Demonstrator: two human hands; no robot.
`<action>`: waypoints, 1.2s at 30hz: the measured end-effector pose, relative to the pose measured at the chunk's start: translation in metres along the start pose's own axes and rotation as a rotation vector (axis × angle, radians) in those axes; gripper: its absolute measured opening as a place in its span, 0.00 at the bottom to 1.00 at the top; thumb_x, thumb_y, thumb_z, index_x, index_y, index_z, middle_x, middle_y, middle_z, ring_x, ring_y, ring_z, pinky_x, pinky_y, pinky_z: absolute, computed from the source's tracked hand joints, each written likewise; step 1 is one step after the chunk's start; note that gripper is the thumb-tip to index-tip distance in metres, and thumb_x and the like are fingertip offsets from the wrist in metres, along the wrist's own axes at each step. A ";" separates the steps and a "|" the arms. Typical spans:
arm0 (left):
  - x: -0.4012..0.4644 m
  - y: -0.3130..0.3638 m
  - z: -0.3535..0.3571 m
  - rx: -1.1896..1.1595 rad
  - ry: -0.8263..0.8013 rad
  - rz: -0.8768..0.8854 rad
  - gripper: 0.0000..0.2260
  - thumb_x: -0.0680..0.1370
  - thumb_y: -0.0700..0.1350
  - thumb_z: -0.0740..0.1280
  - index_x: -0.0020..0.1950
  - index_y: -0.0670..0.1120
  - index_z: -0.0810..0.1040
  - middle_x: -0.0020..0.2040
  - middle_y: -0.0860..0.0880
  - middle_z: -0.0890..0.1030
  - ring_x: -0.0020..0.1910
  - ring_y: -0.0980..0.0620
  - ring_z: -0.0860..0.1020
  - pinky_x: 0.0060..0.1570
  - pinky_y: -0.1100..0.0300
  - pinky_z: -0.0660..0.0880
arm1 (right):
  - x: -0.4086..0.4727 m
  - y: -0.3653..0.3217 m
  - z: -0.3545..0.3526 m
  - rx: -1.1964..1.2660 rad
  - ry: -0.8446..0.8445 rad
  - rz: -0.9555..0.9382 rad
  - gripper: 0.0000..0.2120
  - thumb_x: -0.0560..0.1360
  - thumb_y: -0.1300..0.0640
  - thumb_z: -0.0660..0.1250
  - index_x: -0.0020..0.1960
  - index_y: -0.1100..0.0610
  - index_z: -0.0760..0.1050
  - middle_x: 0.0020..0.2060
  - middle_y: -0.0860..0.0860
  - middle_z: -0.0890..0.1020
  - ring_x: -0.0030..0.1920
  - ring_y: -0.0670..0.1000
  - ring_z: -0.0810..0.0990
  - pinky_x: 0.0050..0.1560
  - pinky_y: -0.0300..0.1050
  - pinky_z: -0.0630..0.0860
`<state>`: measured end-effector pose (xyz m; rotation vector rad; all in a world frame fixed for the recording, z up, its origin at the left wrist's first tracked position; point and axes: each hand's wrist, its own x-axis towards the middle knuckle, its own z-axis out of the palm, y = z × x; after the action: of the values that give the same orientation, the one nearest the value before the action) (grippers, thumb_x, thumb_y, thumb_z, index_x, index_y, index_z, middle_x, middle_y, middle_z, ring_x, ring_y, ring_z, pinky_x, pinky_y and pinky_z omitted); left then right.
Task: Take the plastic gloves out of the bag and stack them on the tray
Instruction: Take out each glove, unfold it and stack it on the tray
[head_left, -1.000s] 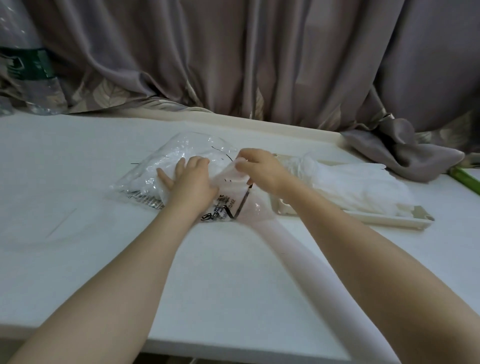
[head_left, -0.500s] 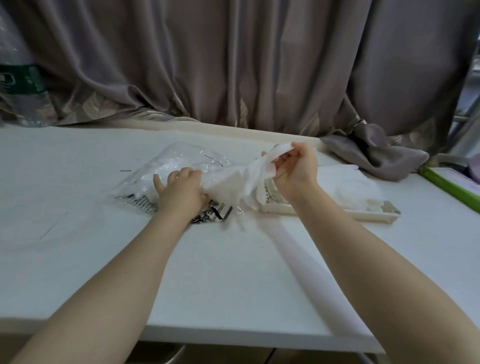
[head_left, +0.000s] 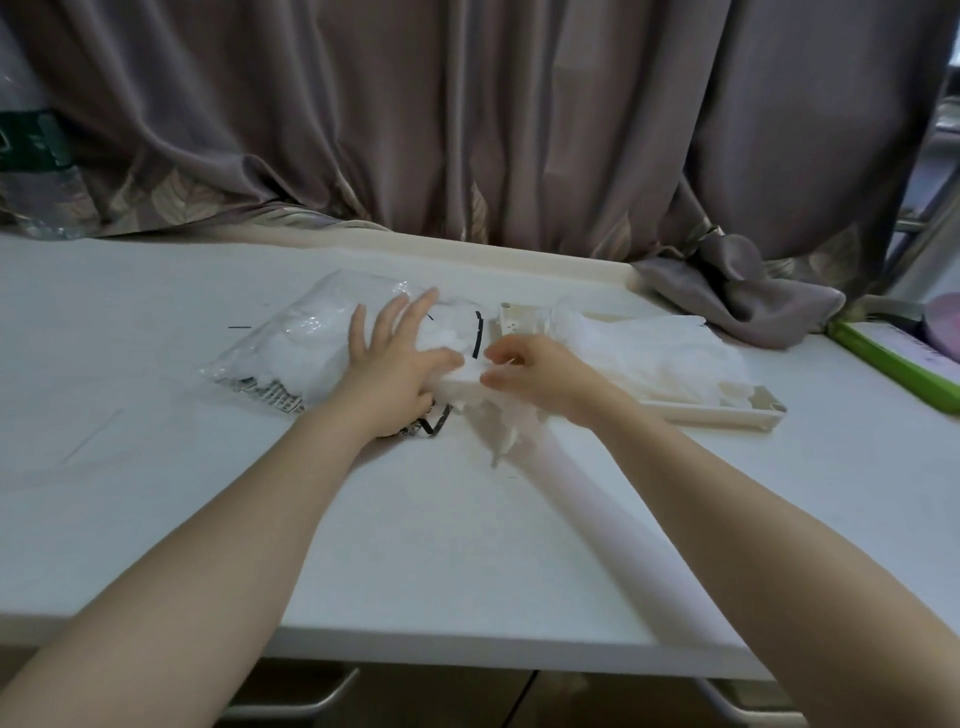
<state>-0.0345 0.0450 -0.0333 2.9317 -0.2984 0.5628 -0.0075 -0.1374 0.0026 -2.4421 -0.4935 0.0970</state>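
Our left hand (head_left: 387, 358) presses flat, fingers spread, steadying the bag (head_left: 311, 343). Our right hand (head_left: 535, 376) pinches a glove (head_left: 467, 387), drawing it toward the tray (head_left: 727, 415).

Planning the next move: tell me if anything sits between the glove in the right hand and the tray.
Nothing visible does. The right hand pinches a glove at the mouth of the bag, and the tray lies directly to its right. Only the gloves already stacked lie on the tray.
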 end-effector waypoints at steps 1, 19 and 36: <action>0.000 0.003 0.001 0.009 -0.023 0.022 0.16 0.75 0.46 0.66 0.61 0.59 0.74 0.77 0.52 0.43 0.75 0.47 0.39 0.68 0.43 0.31 | 0.000 -0.002 0.001 -0.190 -0.010 -0.023 0.15 0.74 0.57 0.67 0.59 0.60 0.76 0.55 0.54 0.79 0.55 0.54 0.77 0.55 0.47 0.74; 0.006 -0.007 -0.005 -0.067 0.116 -0.270 0.15 0.73 0.56 0.61 0.55 0.54 0.79 0.71 0.55 0.65 0.75 0.48 0.49 0.70 0.45 0.37 | -0.011 0.011 -0.054 0.952 0.199 -0.038 0.14 0.78 0.60 0.62 0.33 0.55 0.66 0.27 0.49 0.72 0.28 0.47 0.70 0.31 0.41 0.66; 0.026 0.075 -0.052 -1.391 -0.081 -0.187 0.12 0.81 0.47 0.59 0.47 0.43 0.79 0.42 0.49 0.82 0.41 0.55 0.80 0.48 0.61 0.77 | -0.041 0.036 -0.095 0.194 -0.164 -0.042 0.10 0.68 0.62 0.74 0.48 0.55 0.79 0.42 0.55 0.84 0.42 0.55 0.83 0.47 0.49 0.79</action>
<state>-0.0451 -0.0227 0.0318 1.5972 -0.2552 0.0822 -0.0165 -0.2334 0.0543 -2.2428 -0.5797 0.3152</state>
